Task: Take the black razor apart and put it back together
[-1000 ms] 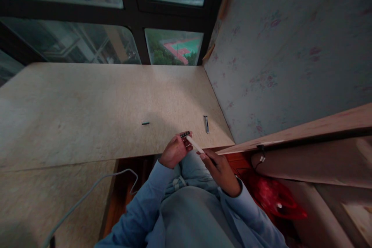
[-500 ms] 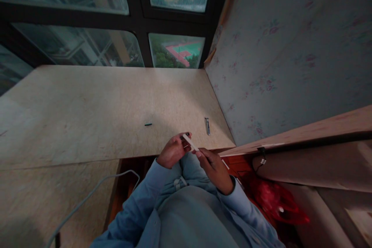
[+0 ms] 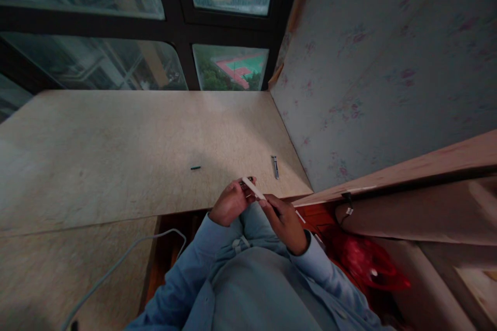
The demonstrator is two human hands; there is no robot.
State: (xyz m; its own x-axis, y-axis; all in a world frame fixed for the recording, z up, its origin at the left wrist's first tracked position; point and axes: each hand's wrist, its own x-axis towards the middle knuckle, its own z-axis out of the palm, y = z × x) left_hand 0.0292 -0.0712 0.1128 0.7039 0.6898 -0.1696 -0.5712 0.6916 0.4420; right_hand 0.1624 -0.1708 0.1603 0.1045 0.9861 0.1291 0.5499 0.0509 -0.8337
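My right hand (image 3: 286,222) is closed around the near end of a flat, pale stick (image 3: 253,187) that looks like a nail file. The stick slants up and left, its far end lying over the fingertips of my left hand (image 3: 229,202). Those left fingers are curled in, with something small and dark at their tips that I cannot make out. Both hands are over my lap at the table's front edge. Beyond them, a nail clipper (image 3: 275,167) lies on the table to the right. A small, thin dark green piece (image 3: 195,167) rests on the left.
The pale table (image 3: 116,155) runs back to a dark-framed window (image 3: 182,26). Flowered wallpaper covers the wall (image 3: 368,72) on the right. A grey cable (image 3: 116,264) loops over the lower table at left. A red plastic bag (image 3: 368,264) sits on the floor at right.
The view has shifted slightly. Both hands keep nearly the same pose, and the stick's far end is a little further left over the left fingertips.
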